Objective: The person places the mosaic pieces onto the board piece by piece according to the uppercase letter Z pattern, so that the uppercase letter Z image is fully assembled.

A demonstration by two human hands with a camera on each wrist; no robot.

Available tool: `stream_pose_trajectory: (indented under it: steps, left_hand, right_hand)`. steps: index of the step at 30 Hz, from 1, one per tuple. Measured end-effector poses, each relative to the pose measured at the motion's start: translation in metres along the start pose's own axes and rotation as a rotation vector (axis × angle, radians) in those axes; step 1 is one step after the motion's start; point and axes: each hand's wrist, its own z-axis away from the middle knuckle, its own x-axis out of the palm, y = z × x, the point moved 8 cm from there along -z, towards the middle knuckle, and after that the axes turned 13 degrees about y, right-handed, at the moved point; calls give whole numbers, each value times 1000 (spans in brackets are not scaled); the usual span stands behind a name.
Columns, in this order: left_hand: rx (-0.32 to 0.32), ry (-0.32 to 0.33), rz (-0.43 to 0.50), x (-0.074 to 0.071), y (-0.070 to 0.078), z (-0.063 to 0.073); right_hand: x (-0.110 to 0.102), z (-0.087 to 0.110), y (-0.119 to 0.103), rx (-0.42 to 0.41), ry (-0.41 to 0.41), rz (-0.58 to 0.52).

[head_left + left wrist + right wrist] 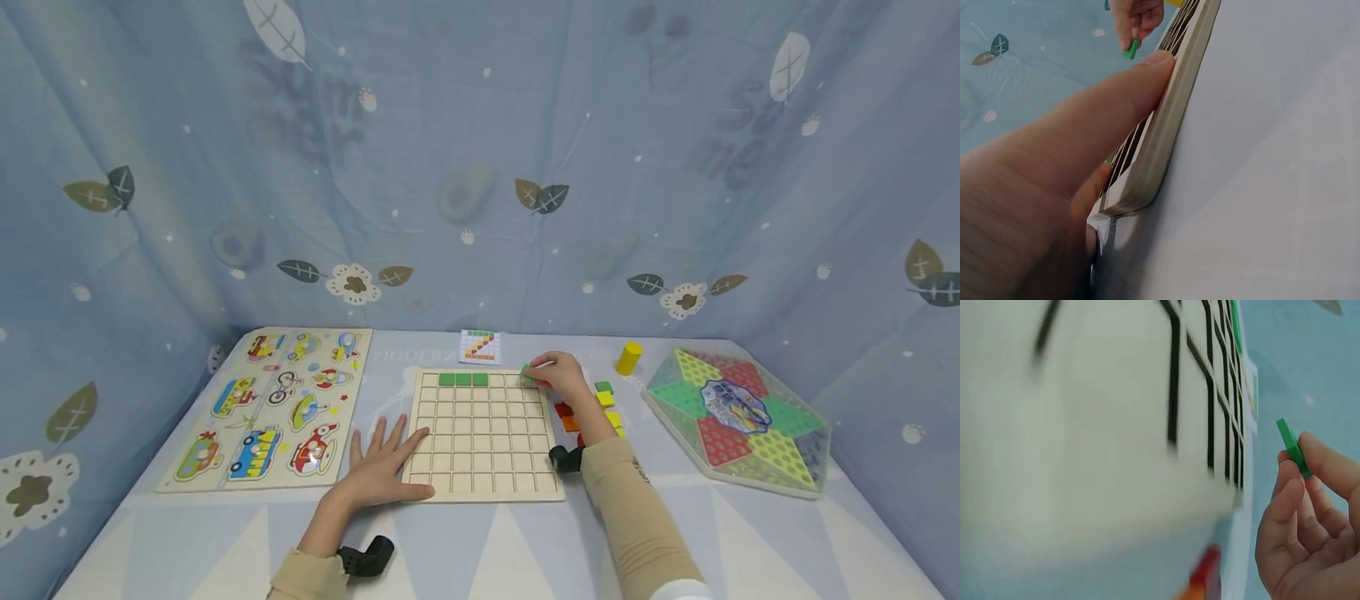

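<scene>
A green square tile [1294, 449] is pinched between the thumb and fingers of my right hand [561, 375], above the far right corner of a wooden grid board [480, 435]. Three green tiles [463, 380] lie side by side in the board's far row. My left hand [382, 471] rests at the board's near left corner with its fingers spread; in the left wrist view the thumb [1110, 103] lies against the board's edge. Behind the board is a small pattern card [480, 347] with a coloured grid.
Right of the board lie loose tiles [606, 400] in green, yellow, orange and red, partly hidden by my right forearm. A yellow cylinder [629, 358] and a hexagonal star-patterned game board [738, 421] stand farther right. A vehicle puzzle board [273, 408] lies on the left.
</scene>
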Motion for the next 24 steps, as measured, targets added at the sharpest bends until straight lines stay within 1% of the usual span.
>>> stream_pose_trajectory:
  steps: [5, 8, 10, 15, 20, 24]
  left_hand:
    - [-3, -4, 5, 0, 0, 0]
    - [-3, -2, 3, 0, 0, 0]
    - [-3, -1, 6, 0, 1, 0]
    - [-5, -4, 6, 0, 1, 1]
    - [-1, -5, -1, 1, 0, 0]
    - [-1, -5, 0, 2, -1, -1]
  right_hand:
    - [26, 6, -9, 23, -60, -96]
    - [38, 6, -15, 25, -94, -131]
    - [45, 5, -16, 23, -116, -126]
    - [53, 4, -20, -25, -139, -43]
    - [53, 6, -26, -112, -110, 94]
    - [55, 8, -31, -166, -122, 213]
